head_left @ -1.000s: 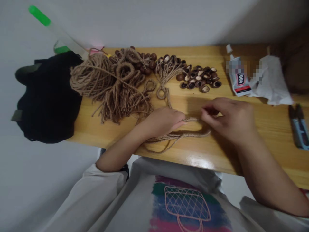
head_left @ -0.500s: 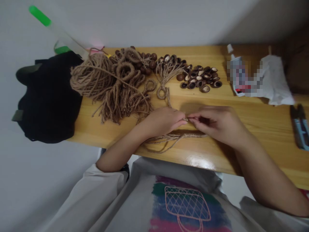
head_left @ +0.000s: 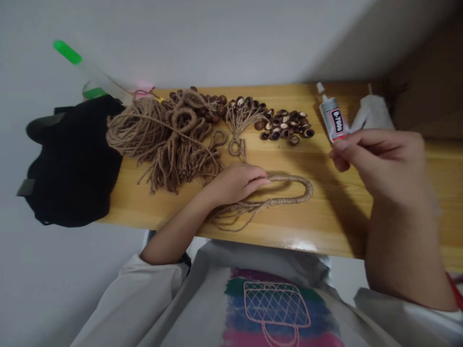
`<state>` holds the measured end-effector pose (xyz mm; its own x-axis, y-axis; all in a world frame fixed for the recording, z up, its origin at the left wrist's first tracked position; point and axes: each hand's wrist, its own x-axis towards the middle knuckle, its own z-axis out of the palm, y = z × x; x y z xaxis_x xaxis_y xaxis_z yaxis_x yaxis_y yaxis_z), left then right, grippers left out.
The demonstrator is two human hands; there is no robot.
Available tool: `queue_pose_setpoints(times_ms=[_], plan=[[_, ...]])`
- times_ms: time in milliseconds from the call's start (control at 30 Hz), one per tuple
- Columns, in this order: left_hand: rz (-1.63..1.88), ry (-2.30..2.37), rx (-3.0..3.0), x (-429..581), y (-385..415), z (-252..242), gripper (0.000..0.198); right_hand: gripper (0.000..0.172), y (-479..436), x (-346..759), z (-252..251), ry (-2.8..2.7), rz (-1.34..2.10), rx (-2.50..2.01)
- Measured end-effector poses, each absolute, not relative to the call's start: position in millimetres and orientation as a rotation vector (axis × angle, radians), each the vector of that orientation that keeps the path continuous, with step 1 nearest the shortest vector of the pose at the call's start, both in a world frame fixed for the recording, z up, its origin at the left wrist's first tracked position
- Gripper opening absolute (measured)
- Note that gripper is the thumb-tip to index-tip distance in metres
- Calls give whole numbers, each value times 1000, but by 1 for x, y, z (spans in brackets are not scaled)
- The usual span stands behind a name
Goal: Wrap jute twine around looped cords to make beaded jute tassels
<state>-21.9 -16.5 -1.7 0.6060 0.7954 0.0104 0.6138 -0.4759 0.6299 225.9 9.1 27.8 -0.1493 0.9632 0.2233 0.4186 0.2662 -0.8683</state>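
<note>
A jute cord, tightly wrapped, curves in a U on the table, with loose strands trailing from its lower end. My left hand is closed around its upper end, finger and thumb pinched together. Raised to the right, my right hand has its fingers pressed together in front of the lower end of a glue tube marked B-7000. Whatever is between those fingertips, if anything, cannot be made out. Behind the left hand sits a small jute ring with a fringe of strands.
Jute twine and wrapped rings with tassels lie at the left, beside a black cloth item. Halved brown shells are at the back. A white packet stands back right. A wall runs behind the wooden table.
My right hand has left the left hand's fingertips and risen to the right, towards the glue tube. The cord's curve is now exposed. My left hand keeps its pinch. The view has shifted slightly.
</note>
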Motion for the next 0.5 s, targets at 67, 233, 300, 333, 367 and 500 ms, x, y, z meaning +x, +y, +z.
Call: queue_pose_setpoints(times_ms=[67, 233, 300, 333, 367, 500], plan=[[464, 1095, 2188, -22, -16, -2, 26, 19, 6, 225, 34, -1812, 815, -1234], [511, 1063, 2077, -21, -14, -2, 28, 18, -3, 202, 34, -2321, 763, -949], [535, 1060, 2050, -21, -13, -2, 26, 23, -4, 194, 30, -2434, 737, -909], [546, 1058, 2040, -21, -12, -3, 25, 24, -4, 192, 28, -2479, 725, -894], [549, 1055, 2032, -21, -12, -3, 25, 25, -4, 190, 26, -2513, 715, -880], [533, 1045, 2020, -20, -10, -4, 27, 26, -4, 190, 23, -2589, 691, -850]])
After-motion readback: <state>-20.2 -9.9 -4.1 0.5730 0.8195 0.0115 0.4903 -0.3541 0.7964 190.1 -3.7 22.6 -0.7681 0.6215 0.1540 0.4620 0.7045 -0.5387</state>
